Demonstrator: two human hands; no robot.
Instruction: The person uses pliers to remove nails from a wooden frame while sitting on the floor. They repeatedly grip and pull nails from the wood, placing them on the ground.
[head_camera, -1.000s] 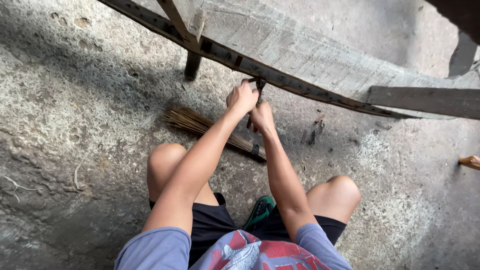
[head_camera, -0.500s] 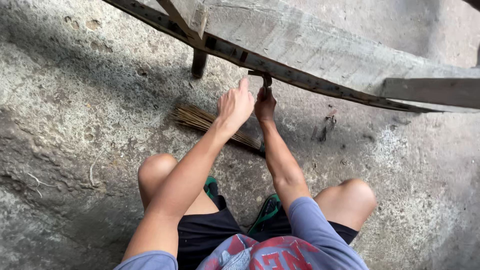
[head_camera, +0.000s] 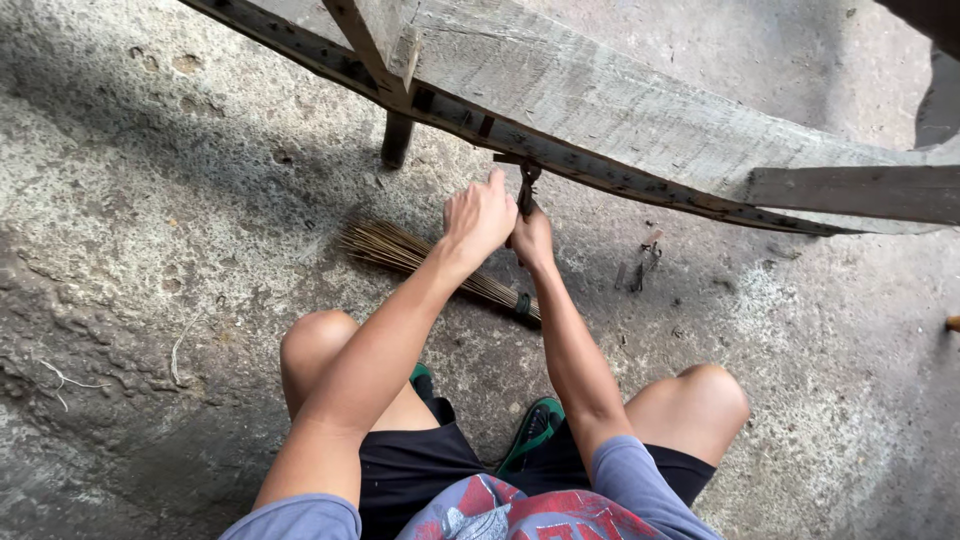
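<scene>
The right hand (head_camera: 532, 238) is wrapped tight around the handles of a dark tool (head_camera: 526, 188), which looks like pliers. The tip of the tool touches the lower edge of the wooden frame (head_camera: 640, 130), where a rusty metal strip (head_camera: 600, 175) with small holes runs along the wood. The left hand (head_camera: 480, 215) sits just beside the right one, loosely curled with its thumb up near the strip. I cannot tell if it holds the tool or only rests by it. Half a second ago the left hand was lower and a little apart from the tool; now it has come up close against it, so both hands seem to be working at the same spot on the strip. Under the hands a small broom (head_camera: 420, 255) lies flat on the rough concrete floor (head_camera: 150, 200). A dark round leg (head_camera: 397, 140) stands under the frame. The person squats with both knees out and wears green sandals (head_camera: 535, 425). A few small bits of metal (head_camera: 640, 265) lie on the floor near the frame.
</scene>
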